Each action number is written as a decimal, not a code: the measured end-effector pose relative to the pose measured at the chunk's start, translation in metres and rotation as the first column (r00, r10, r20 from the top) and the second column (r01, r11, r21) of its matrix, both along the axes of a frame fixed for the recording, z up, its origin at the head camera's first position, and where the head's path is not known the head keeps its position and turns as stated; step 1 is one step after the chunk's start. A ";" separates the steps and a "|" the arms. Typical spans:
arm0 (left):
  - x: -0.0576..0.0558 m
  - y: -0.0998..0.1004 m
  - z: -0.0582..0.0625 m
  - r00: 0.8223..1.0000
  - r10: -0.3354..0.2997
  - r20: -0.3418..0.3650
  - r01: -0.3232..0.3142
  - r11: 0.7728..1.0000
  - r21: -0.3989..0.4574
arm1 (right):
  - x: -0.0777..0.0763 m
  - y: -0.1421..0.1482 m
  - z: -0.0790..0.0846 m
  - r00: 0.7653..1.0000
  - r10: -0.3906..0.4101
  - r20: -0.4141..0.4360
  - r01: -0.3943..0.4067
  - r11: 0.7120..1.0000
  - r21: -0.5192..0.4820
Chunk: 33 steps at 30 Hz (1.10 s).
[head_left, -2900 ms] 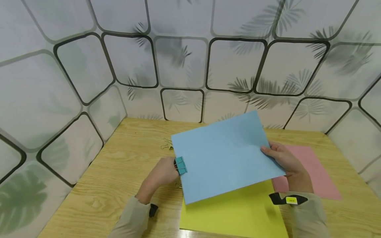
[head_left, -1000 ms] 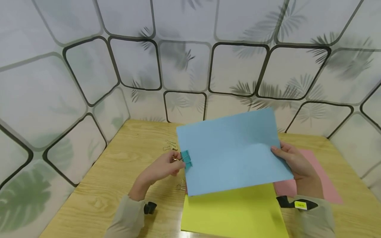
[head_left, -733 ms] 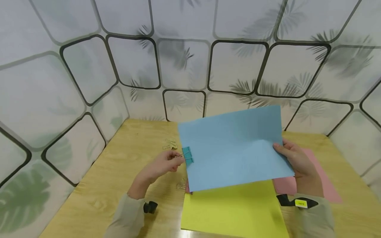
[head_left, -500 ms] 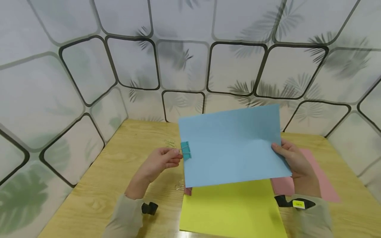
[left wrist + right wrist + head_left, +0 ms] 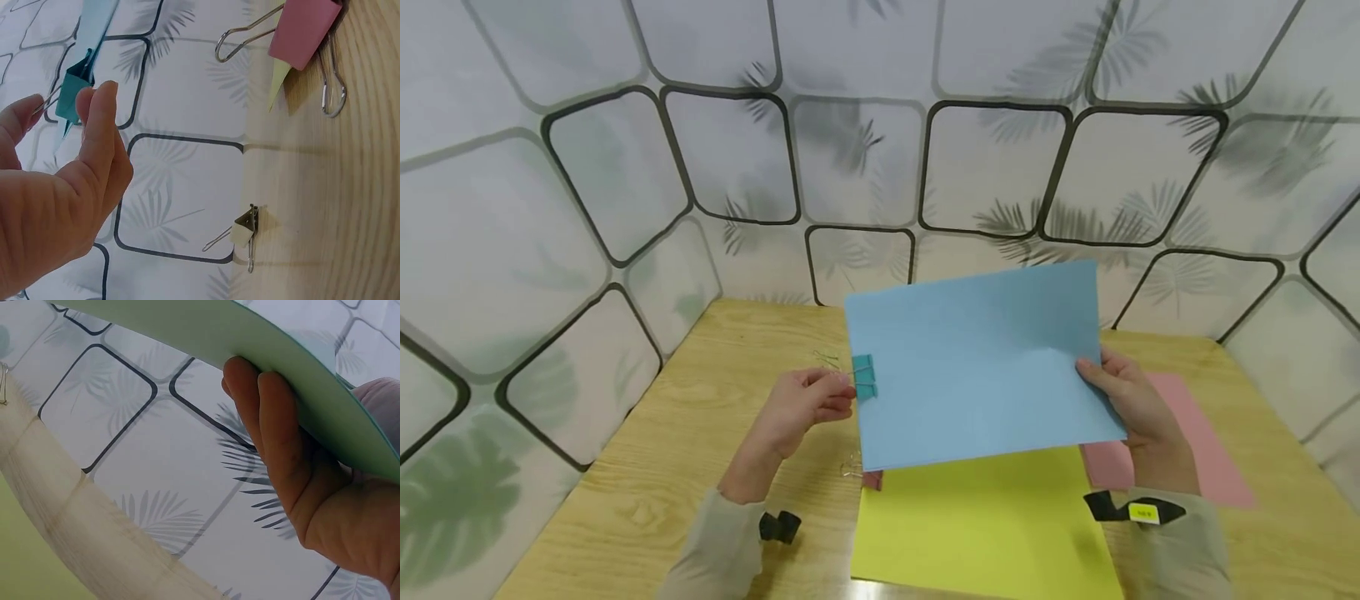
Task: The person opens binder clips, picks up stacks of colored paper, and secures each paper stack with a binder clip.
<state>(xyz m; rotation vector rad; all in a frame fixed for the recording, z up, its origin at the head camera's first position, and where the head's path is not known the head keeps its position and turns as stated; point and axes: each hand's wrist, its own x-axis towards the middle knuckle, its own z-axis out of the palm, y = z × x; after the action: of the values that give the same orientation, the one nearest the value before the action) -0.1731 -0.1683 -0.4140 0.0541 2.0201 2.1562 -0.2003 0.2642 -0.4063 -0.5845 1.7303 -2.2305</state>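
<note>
Blue sheets of paper are held up at a slant above the table. A teal binder clip grips their left edge. My left hand pinches the clip, thumb at a wire handle and fingers on its far side, as the left wrist view shows. At the right edge my right hand holds the sheets, thumb in front. Its fingers lie against the back of the paper in the right wrist view. Below lies a yellow sheet with a pink binder clip on its left edge.
A small yellow binder clip stands on the wooden table, behind my left hand in the head view. Pink paper lies at the right, partly under my right forearm. A patterned curtain closes off the back and sides.
My left hand has turned, so its thumb now shows at the clip's handle. The blue sheets have risen and levelled slightly, uncovering the pink clip below. My right hand keeps its hold.
</note>
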 end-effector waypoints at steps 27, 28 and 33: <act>-0.001 0.004 -0.003 0.998 -0.036 0.055 0.032 0.997 0.068 | -0.003 -0.003 -0.002 0.998 0.039 0.044 -0.043 0.996 0.080; -0.001 0.005 -0.003 0.998 -0.025 0.055 0.022 0.998 0.057 | -0.002 -0.003 -0.002 0.998 0.042 0.047 -0.045 0.996 0.078; 0.001 0.008 -0.002 0.998 0.025 0.049 -0.026 0.999 0.032 | -0.002 -0.002 -0.003 0.999 0.036 0.032 -0.038 0.996 0.081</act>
<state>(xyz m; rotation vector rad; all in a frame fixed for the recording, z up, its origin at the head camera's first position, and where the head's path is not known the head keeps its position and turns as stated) -0.1725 -0.1605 -0.4159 -0.0195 1.9694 2.1846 -0.2027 0.2617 -0.4095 -0.5563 1.7712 -2.1218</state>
